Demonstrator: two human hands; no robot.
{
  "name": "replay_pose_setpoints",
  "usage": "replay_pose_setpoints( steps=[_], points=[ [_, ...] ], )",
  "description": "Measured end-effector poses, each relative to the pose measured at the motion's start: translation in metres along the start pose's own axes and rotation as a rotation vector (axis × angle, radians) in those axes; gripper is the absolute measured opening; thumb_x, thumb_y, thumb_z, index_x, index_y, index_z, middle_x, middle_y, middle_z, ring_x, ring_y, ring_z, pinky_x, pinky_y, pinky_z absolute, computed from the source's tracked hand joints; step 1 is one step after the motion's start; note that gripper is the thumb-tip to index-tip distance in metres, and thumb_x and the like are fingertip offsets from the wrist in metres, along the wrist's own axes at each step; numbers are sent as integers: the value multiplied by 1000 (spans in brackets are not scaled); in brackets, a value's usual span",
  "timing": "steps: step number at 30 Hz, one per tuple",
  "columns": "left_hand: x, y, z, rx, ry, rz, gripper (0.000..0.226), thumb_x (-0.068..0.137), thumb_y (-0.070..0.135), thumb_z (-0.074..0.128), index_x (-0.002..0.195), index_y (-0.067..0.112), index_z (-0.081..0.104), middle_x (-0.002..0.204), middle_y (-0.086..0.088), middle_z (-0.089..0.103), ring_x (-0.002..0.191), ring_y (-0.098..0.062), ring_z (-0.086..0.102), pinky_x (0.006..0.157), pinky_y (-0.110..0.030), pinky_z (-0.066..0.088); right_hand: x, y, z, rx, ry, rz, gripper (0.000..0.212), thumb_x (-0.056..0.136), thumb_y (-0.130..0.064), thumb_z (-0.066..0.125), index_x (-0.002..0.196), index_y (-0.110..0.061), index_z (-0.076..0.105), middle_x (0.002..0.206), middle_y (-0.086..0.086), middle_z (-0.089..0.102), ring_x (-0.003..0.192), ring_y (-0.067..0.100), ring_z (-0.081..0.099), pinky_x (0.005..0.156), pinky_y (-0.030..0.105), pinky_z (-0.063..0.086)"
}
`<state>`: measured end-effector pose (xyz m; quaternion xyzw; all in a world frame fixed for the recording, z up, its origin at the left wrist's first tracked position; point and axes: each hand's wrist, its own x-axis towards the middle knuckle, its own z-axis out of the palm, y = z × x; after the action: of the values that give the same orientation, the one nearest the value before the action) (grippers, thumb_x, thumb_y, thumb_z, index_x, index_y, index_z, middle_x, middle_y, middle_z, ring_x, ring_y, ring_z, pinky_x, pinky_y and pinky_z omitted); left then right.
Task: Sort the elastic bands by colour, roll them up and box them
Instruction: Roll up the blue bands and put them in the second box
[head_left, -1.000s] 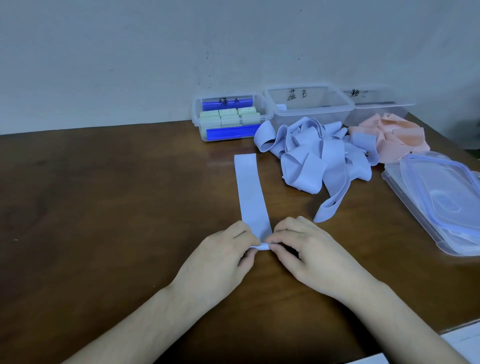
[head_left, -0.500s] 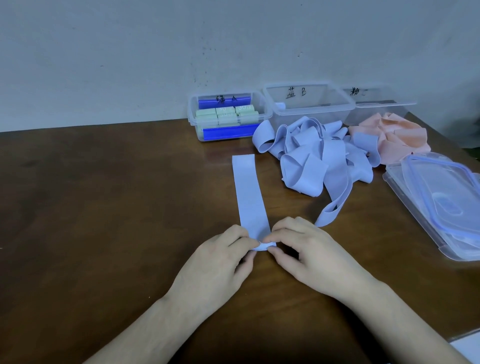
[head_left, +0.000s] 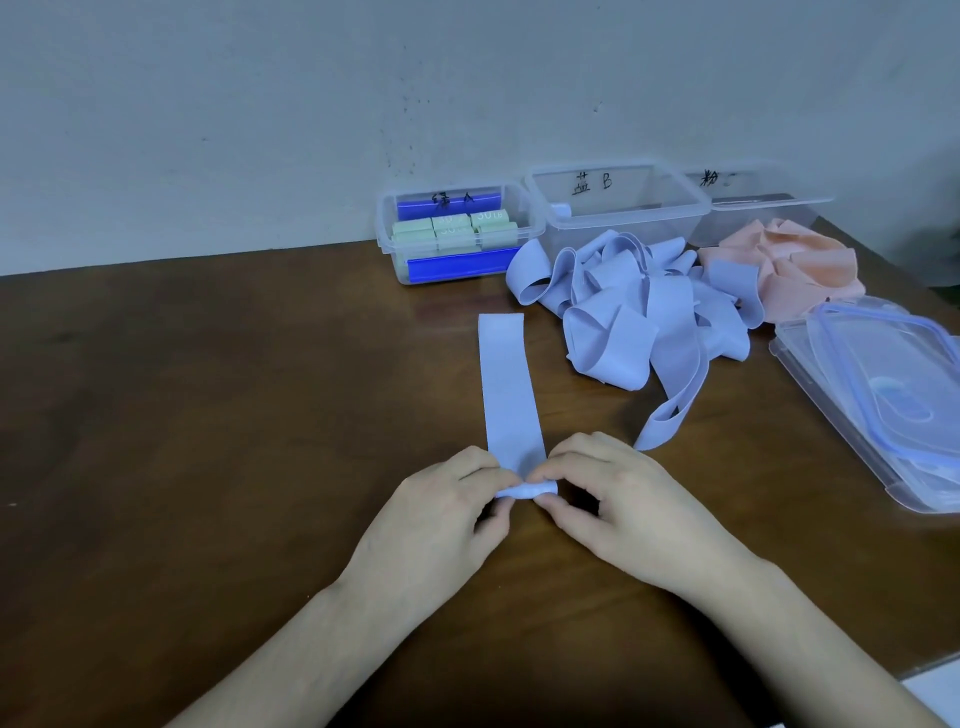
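A flat lilac-blue elastic band (head_left: 508, 384) lies stretched out on the brown table, running away from me. Its near end is curled into a small roll (head_left: 527, 490). My left hand (head_left: 441, 519) and my right hand (head_left: 623, 509) pinch that roll from either side with thumbs and fingertips. A loose heap of blue bands (head_left: 639, 306) lies to the right, with a pink heap (head_left: 789, 265) behind it. At the wall stand three clear boxes: the left box (head_left: 457, 270) holds several green rolls, the middle box (head_left: 613, 208) and the right box (head_left: 769, 208) look nearly bare.
Clear plastic lids with a blue seal (head_left: 883, 395) are stacked at the table's right edge. A white sheet (head_left: 935, 686) shows at the bottom right corner. The wall rises right behind the boxes.
The near end of the flat band has curled up into a small roll between my fingertips. Both hands stay in the same spot.
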<state>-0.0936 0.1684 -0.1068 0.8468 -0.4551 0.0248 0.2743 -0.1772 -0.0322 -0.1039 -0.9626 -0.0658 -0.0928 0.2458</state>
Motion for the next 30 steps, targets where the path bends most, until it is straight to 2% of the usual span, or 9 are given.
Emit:
replay_pose_setpoints(
  steps=[2, 7, 12, 16, 20, 22, 25, 30],
  points=[
    [-4, 4, -4, 6, -27, 0, 24, 90, 31, 54, 101, 23, 74, 93, 14, 62, 69, -5, 59, 65, -13, 50, -5, -5, -1, -8, -6, -18, 27, 95, -44, 51, 112, -34, 70, 102, -23, 59, 92, 5, 54, 77, 22, 48],
    [-16, 13, -11, 13, -90, 3, 25, 88, 35, 53, 99, 26, 73, 92, 16, 59, 65, -6, 58, 58, -16, 51, -18, -14, -2, -21, -14, -47, 27, 95, -43, 51, 110, -34, 71, 100, -24, 56, 88, 4, 48, 77, 21, 47],
    [-14, 11, -10, 19, -95, -54, 27, 92, 35, 53, 109, 26, 72, 99, 17, 51, 63, -4, 50, 56, -7, 40, -18, -16, 0, -23, -4, -29, 29, 94, -43, 51, 115, -33, 69, 105, -24, 55, 91, 2, 48, 78, 17, 46],
    [-15, 10, -11, -22, -108, -64, 25, 96, 34, 57, 117, 26, 70, 106, 18, 51, 63, 2, 48, 60, -4, 37, -18, -15, 1, -19, 3, -22, 22, 92, -38, 56, 110, -34, 68, 105, -23, 57, 90, 3, 50, 75, 17, 48],
    [-13, 11, -11, -37, -96, -45, 24, 89, 37, 58, 111, 30, 66, 106, 18, 52, 61, 11, 43, 60, -1, 36, -13, -12, 1, 3, -1, -7, 24, 91, -40, 56, 109, -33, 70, 103, -24, 58, 90, 0, 47, 75, 14, 44],
    [-12, 11, -10, -40, -88, -37, 21, 85, 33, 66, 106, 28, 67, 101, 17, 56, 57, 14, 37, 59, 2, 32, -11, -10, 1, 2, -12, -13, 25, 90, -42, 54, 108, -33, 70, 102, -24, 57, 90, 1, 46, 76, 15, 43],
    [-12, 8, -5, -20, -29, -23, 17, 80, 23, 75, 96, 24, 70, 94, 14, 60, 53, 8, 33, 59, 2, 31, -9, -8, 0, -3, -23, -5, 28, 90, -45, 52, 108, -34, 71, 103, -25, 54, 92, 0, 45, 78, 17, 44],
    [-11, 6, -5, -18, -31, -50, 16, 85, 30, 65, 97, 24, 74, 93, 16, 62, 66, -2, 57, 61, -3, 38, -6, -8, -1, -1, 0, -22, 24, 90, -42, 56, 108, -33, 69, 105, -24, 55, 91, 4, 49, 77, 17, 45]
  ],
)
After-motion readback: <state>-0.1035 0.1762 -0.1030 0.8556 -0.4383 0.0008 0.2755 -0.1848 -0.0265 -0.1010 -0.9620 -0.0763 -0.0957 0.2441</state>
